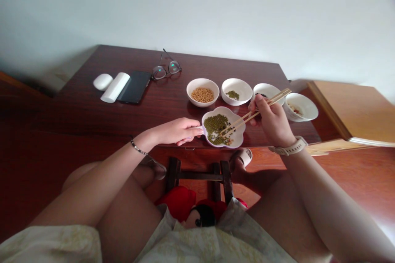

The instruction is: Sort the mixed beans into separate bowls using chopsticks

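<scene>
My left hand (185,130) is closed on the short handle of a white flower-shaped bowl (239,136) at the table's front edge. Green beans (215,125) fill its left side, with some dark and tan beans mixed in. In my right hand (270,117) is a pair of wooden chopsticks (243,120), their tips down among the beans. Behind stand a white bowl of tan soybeans (202,95) and a white bowl with a few green beans (232,95). A third white bowl (268,87), with dark contents, is partly hidden by my right hand. To its right sits a fourth bowl (308,111) with pale and reddish pieces.
Eyeglasses (166,70), a dark flat device (135,86), a white cylindrical case (115,87) and a white rounded object (103,82) lie at the table's left. A light wooden cabinet (354,107) stands right of the dark table (129,57). The wall is behind.
</scene>
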`<state>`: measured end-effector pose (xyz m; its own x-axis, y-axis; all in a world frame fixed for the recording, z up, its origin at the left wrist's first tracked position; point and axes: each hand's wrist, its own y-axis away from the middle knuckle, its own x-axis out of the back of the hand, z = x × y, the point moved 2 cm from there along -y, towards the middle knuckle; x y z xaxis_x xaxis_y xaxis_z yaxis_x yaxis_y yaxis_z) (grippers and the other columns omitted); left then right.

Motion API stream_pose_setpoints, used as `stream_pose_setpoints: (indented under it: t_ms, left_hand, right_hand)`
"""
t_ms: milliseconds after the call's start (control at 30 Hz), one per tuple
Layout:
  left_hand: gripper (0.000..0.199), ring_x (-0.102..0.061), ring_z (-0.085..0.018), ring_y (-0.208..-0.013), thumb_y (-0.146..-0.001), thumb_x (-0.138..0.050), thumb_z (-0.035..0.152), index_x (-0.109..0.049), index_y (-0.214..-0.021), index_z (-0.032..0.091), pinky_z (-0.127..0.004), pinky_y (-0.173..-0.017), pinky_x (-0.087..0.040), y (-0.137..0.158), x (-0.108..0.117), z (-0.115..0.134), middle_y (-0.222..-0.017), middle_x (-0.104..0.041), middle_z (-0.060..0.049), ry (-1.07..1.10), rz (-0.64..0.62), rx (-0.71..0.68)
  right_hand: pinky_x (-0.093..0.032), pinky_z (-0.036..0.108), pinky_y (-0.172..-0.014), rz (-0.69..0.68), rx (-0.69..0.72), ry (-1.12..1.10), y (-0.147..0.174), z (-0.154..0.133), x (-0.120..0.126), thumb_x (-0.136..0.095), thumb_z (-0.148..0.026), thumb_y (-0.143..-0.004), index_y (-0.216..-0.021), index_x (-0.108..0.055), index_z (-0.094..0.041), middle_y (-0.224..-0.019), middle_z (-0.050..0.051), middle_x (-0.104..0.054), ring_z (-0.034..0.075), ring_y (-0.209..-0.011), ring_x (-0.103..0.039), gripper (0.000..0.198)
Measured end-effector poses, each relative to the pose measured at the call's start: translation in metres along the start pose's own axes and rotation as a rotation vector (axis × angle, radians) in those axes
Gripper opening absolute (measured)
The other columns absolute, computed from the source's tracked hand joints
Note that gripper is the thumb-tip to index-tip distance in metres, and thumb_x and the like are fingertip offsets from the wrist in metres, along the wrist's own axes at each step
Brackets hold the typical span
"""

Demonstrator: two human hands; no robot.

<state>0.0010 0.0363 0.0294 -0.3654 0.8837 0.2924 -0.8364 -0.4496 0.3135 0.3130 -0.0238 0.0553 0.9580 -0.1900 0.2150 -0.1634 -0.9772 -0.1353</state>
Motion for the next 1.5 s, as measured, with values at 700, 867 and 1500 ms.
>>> stream_pose_setpoints:
  t_ms: [700, 867, 1500]
  left_hand:
    - [0.046, -0.05, -0.01, -0.05, -0.11, -0.058, 0.064, -0.057, -0.091, 0.022, -0.025, -0.053, -0.039, 0.0001, 0.0001, 0.001, -0.066, -0.059, 0.004, -0.009, 0.012, 0.009]
    - [0.046, -0.05, -0.01, -0.05, -0.11, -0.059, 0.063, -0.057, -0.09, 0.022, -0.025, -0.053, -0.04, 0.0001, -0.0001, 0.0021, -0.066, -0.059, 0.004, -0.004, 0.007, 0.01]
    - [0.044, -0.049, -0.01, -0.05, -0.111, -0.058, 0.06, -0.057, -0.091, 0.022, -0.024, -0.052, -0.035, 0.0005, -0.0003, 0.0016, -0.066, -0.058, 0.004, 0.003, 0.007, 0.02]
  right_hand:
    - [-0.037, 0.031, -0.047, -0.008, 0.04, 0.063, 0.0021, -0.0033, -0.005, -0.059, -0.07, -0.109, -0.081, -0.061, -0.025, -0.057, -0.001, -0.058, 0.014, -0.048, -0.052, 0.053]
    - [-0.037, 0.031, -0.047, -0.004, 0.034, 0.037, 0.001, -0.0048, -0.0032, -0.059, -0.069, -0.109, -0.081, -0.061, -0.025, -0.056, -0.001, -0.057, 0.014, -0.048, -0.051, 0.052]
    - [-0.037, 0.029, -0.047, -0.04, 0.015, 0.09, -0.0007, -0.0004, -0.0051, -0.056, -0.066, -0.112, -0.082, -0.062, -0.024, -0.054, -0.001, -0.061, 0.013, -0.047, -0.051, 0.052]
